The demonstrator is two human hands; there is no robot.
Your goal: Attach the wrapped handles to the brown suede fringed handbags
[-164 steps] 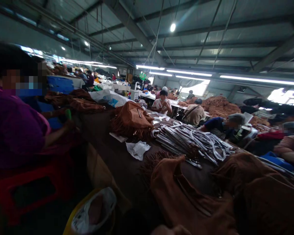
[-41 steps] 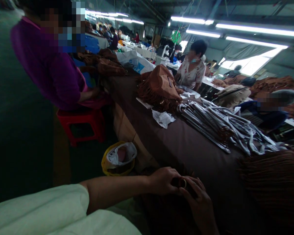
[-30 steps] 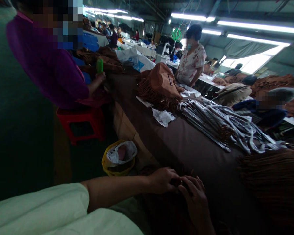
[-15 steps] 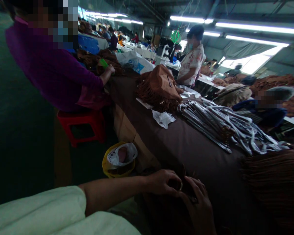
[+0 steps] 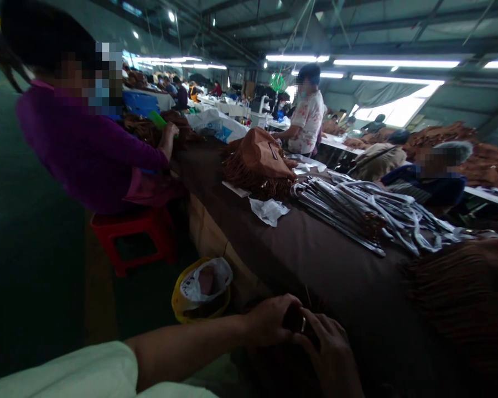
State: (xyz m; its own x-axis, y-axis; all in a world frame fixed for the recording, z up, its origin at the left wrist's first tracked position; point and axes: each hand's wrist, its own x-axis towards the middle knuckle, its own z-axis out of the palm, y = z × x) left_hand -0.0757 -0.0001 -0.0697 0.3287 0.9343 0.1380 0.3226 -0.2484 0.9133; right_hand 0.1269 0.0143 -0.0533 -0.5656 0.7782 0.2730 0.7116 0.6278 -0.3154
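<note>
Low in the head view, my left hand (image 5: 271, 321) curls its fingers round a dark brown piece (image 5: 291, 317) that looks like cloth or leather. A small shiny metal ring (image 5: 302, 325) shows on it between the hands. My right hand (image 5: 327, 338) comes in from below, its bent fingers closed on the same piece beside the ring. Fingertips of both hands nearly meet there. Deep shadow hides most of the piece below the hands, so its full shape is unclear.
A brown-covered table (image 5: 311, 249) carries white-wrapped straps (image 5: 357, 210), a brown fringed bag (image 5: 261, 157), white paper (image 5: 269, 211) and dark fringed material (image 5: 460, 293). Left stand a yellow lined bin (image 5: 178, 301) and a red stool (image 5: 133, 232) under a co-worker in purple (image 5: 78, 143).
The view has tilted slightly, shifting the background left. My hands have drawn closer together, and the right fingers now lie over the piece near the ring, which is turned more edge-on.
</note>
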